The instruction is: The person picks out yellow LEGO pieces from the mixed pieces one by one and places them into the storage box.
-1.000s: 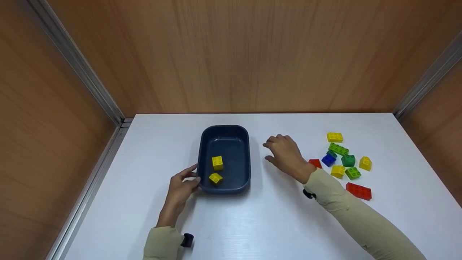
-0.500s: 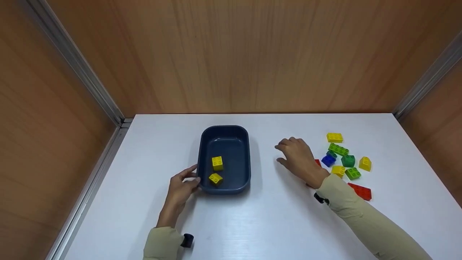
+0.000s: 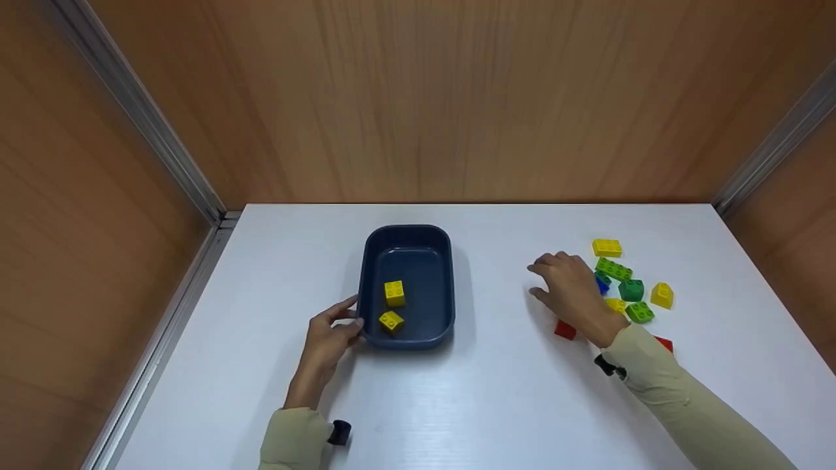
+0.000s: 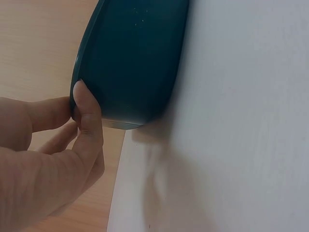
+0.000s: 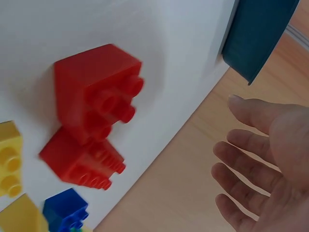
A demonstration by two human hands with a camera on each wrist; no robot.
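At the near left corner of a dark blue tray (image 3: pixel 424 271), my left hand (image 3: pixel 328 343) pinches the rim; the thumb is inside and fingers outside, as the left wrist view shows. Two yellow bricks, one (image 3: pixel 394 294) behind the other (image 3: pixel 391 322), lie in the tray. My right hand (image 3: pixel 573 294) hovers over the table's right side with spread, relaxed fingers and nothing in them. Beside its wrist a red brick (image 3: pixel 565 329) shows partly. In the right wrist view, a large red brick (image 5: pixel 99 87) and another red brick (image 5: pixel 79 162) lie close together.
Right of my right hand are several bricks: yellow (image 3: pixel 607 248), lime green (image 3: pixel 614 268), dark green (image 3: pixel 631 290), another yellow (image 3: pixel 662 296). A blue brick (image 3: pixel 602 283) is partly hidden by the hand, a red one (image 3: pixel 665 343) by the sleeve. A wooden panel (image 3: pixel 457 104) stands behind the table.
My right hand has moved right and slightly towards me, away from the tray and over the near edge of the brick pile. My left hand and the tray stay in place.
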